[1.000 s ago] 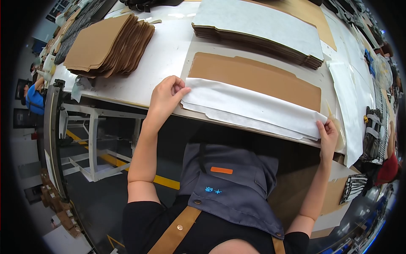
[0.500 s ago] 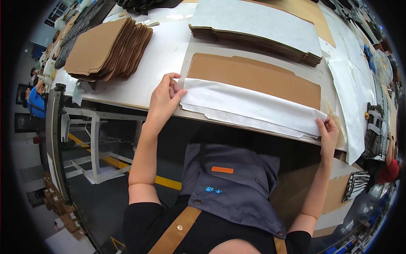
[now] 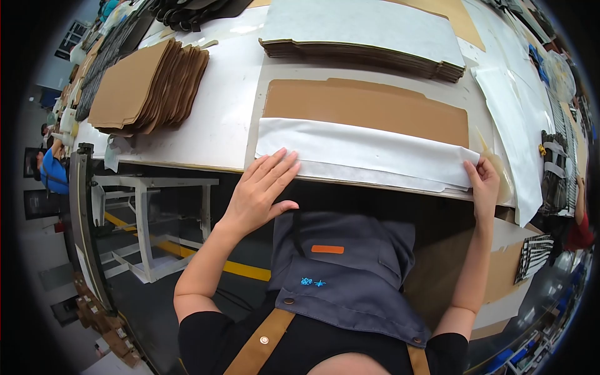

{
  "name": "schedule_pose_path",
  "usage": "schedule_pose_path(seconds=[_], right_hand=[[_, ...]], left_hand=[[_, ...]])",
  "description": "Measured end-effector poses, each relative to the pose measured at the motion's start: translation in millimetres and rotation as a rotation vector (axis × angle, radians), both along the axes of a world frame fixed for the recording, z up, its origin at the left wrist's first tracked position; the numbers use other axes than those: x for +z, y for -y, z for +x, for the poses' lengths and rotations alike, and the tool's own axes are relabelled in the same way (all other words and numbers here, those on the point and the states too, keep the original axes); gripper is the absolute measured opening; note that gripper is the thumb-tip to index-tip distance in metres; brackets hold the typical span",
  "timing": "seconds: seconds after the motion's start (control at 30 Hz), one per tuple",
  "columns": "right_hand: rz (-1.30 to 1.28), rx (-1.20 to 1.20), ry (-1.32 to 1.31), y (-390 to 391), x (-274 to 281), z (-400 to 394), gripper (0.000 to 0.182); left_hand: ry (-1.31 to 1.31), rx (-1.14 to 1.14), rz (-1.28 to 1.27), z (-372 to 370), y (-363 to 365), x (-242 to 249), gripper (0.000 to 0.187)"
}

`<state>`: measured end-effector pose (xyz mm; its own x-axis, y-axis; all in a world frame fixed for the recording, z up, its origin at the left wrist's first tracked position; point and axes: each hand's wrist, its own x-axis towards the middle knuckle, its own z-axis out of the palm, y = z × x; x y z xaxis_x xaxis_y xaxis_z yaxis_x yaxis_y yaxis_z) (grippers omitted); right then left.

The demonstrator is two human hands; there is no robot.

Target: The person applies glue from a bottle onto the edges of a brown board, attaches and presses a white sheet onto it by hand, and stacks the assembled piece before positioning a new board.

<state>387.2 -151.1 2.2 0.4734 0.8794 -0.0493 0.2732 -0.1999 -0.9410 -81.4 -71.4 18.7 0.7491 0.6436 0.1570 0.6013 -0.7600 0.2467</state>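
The person's right hand (image 3: 485, 184) pinches the right corner of a white sheet (image 3: 369, 145) between thumb and fingers. The left hand (image 3: 259, 190) is spread open, palm down, its fingertips over the sheet's near left part, gripping nothing; how firmly they press cannot be told. The sheet stretches between the two hands along the near edge of the table (image 3: 215, 131), a fold or second layer showing on its near side. Just beyond it from both hands, a flat brown board (image 3: 369, 103) is partly covered.

The sheet looks light and soft, likely to crease or slip if tugged from one side; its two end corners seem the best hold. The board looks thin yet stiffer, best taken by its outer edges.

Farther out, a white-topped stack (image 3: 362, 25) sits beyond the board, a pile of brown boards (image 3: 131, 87) lies beyond and left of the left hand, and a loose white strip (image 3: 512, 137) lies right of the right hand.
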Motion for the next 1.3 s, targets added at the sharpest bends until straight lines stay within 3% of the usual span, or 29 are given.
schedule_pose_path(seconds=[0.27, 0.37, 0.67, 0.97, 1.3], right_hand=[[0.023, 0.011, -0.024, 0, 4, -4, 0.012], [0.015, 0.012, -0.012, 1, 0, -1, 0.011], [0.074, 0.022, -0.02, -1, 4, -4, 0.013], [0.005, -0.026, 0.227, 4, 11, -8, 0.018], [0.017, -0.045, 0.395, 5, 11, -11, 0.024]], left_hand=[[-0.121, -0.03, 0.036, -4, 0, -2, 0.061], [-0.005, 0.005, 0.051, -2, 2, -4, 0.057], [-0.044, -0.21, -0.099, 85, 19, 0, 0.09], [-0.14, -0.284, -0.067, 133, 25, 0, 0.093], [-0.051, -0.4, -0.032, 199, 33, -6, 0.09]])
